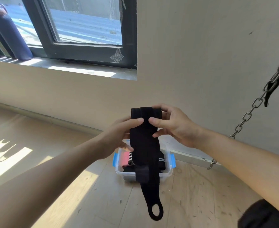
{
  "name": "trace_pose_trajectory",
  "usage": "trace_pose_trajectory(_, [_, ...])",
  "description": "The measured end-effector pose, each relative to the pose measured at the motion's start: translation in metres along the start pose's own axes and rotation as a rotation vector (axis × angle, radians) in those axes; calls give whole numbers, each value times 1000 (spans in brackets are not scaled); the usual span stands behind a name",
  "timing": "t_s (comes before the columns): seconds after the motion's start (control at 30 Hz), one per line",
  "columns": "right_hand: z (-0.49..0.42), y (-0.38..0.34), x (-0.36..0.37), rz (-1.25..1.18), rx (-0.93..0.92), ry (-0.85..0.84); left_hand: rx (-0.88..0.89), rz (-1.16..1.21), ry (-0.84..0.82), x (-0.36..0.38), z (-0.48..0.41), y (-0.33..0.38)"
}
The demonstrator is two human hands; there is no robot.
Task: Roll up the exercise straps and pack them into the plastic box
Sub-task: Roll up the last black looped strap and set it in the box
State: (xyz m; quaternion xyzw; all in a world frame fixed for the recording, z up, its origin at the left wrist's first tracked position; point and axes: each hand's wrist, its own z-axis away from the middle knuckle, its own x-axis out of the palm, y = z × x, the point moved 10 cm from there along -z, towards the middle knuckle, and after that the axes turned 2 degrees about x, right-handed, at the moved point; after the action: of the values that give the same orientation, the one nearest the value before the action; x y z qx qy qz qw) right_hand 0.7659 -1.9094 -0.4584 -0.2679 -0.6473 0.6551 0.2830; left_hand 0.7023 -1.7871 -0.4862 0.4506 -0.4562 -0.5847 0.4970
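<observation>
A black exercise strap (145, 145) hangs in front of me, its top partly rolled and its tail ending in a loop near the floor. My left hand (119, 137) grips the roll from the left, thumb on top. My right hand (173, 125) holds it from the right, thumb and fingers pinching the roll. Below, on the wooden floor, stands a clear plastic box (167, 171) with blue clips. Inside it lie a pink strap (123, 157) and black straps with white stripes (161, 160), partly hidden by the hanging strap.
A metal chain (247, 116) hangs diagonally at the right, ending near the skirting board. The beige wall stands just behind the box, with a dark-framed window (86, 38) at the upper left. Sunlit tan matting (28, 137) covers the floor to the left.
</observation>
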Motion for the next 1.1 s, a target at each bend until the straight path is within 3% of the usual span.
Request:
trace_pose_trajectory(0.3, [3, -9, 4, 262, -130, 15, 63, -14, 72, -3, -1, 7])
trace_pose_trajectory(0.57, [6, 22, 9, 79, 223, -99, 167, 23, 107, -13, -1, 15])
trace_pose_trajectory(0.8, [4, 19, 13, 52, 199, -86, 277, -43, 137, -15, 2, 22])
trace_pose_trajectory(1.0, [3, 15, 10, 1, 141, -76, 149, 30, 118, -15, 0, 10])
trace_pose_trajectory(1.1, [2, 9, 6, -12, 73, -52, 40, 60, -16, -4, 1, 0])
